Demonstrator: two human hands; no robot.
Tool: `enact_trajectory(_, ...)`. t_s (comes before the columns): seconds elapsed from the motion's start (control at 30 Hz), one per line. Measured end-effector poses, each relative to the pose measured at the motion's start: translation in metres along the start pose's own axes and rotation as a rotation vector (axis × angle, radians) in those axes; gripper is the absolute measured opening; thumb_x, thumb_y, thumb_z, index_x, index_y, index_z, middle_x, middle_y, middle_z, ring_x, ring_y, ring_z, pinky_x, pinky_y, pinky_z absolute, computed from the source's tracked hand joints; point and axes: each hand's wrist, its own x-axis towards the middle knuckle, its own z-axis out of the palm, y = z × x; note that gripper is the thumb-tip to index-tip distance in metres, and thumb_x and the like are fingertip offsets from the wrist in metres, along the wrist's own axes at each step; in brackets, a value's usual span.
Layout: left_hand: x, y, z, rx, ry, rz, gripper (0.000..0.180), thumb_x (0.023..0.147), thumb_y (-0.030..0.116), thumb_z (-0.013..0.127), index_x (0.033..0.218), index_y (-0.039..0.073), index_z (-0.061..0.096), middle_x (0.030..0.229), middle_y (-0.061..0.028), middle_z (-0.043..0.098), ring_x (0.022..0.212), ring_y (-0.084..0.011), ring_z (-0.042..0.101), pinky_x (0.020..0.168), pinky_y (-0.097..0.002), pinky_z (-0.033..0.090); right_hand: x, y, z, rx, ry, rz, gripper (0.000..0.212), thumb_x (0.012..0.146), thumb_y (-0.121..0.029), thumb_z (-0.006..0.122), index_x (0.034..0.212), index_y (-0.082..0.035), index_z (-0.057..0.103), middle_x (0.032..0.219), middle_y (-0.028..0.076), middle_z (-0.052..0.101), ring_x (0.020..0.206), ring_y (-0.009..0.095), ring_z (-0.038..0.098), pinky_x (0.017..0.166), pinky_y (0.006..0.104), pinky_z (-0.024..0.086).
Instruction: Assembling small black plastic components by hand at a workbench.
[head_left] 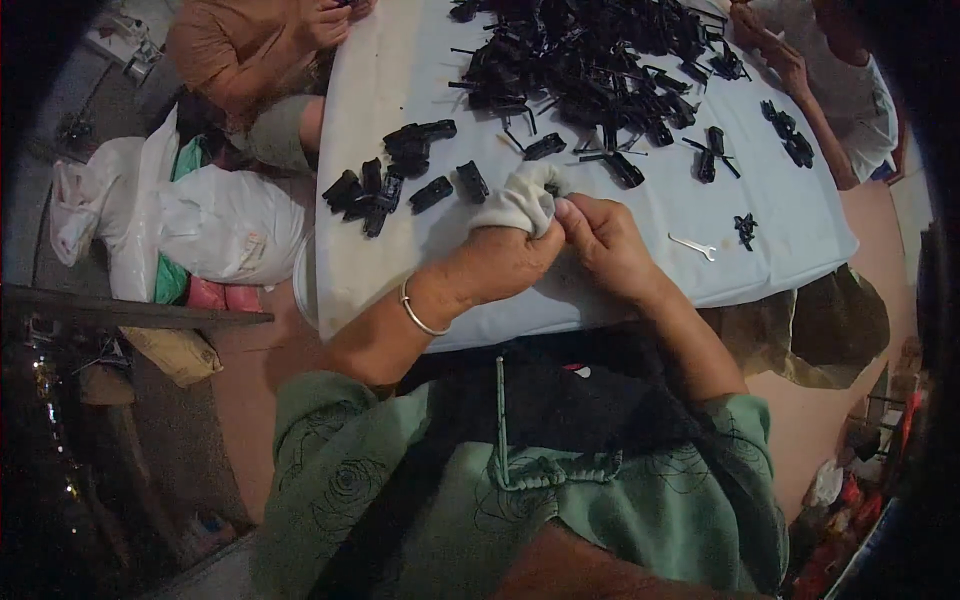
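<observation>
The white cloth (513, 207) is bunched at the front of your left hand (505, 262), hiding most of its fingers, so I cannot tell their grip. Your right fingers (588, 220) are narrow, pinching the cloth's edge. Left of your fingers lie black clips (372, 192) on the pale surface (790, 262); beyond, a black pile (590, 60); rightward, a wrench (692, 245).

White bags (230, 215) fill the left of the frame, with a green bag (172, 280) and a red one (207, 295) showing beside them. A tan packet (172, 353) lies lower left. A brown sack (840, 325) sits at the right edge; blurred clutter (845, 518) covers the lower right corner.
</observation>
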Motion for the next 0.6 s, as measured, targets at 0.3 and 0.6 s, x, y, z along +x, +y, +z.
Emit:
enact_trajectory(0.3,0.007,0.001,-0.024,0.516,0.002,0.135,0.025,0.073,0.012,0.052,0.096,0.002,0.053,0.084,-0.0181,0.055,0.075,-0.0328,0.054,0.066,-0.0383,0.044,0.013,-0.005,0.001,-0.144,0.048,-0.008,0.029,0.088,-0.026,0.047,0.075,-0.001,0.054,0.060,0.010,0.050,0.053,0.017,0.046,0.052,0.0318,0.039)
enact_trajectory(0.6,0.014,-0.007,-0.054,1.106,0.186,0.176,0.024,0.070,0.018,0.062,0.092,0.008,0.061,0.078,-0.0155,0.057,0.075,-0.0312,0.053,0.068,-0.0379,0.043,0.020,0.009,-0.004,-0.835,0.203,-0.176,0.011,0.075,-0.015,0.055,0.078,-0.005,0.052,0.072,0.015,0.056,0.066,0.035,0.056,0.056,0.0416,0.045)
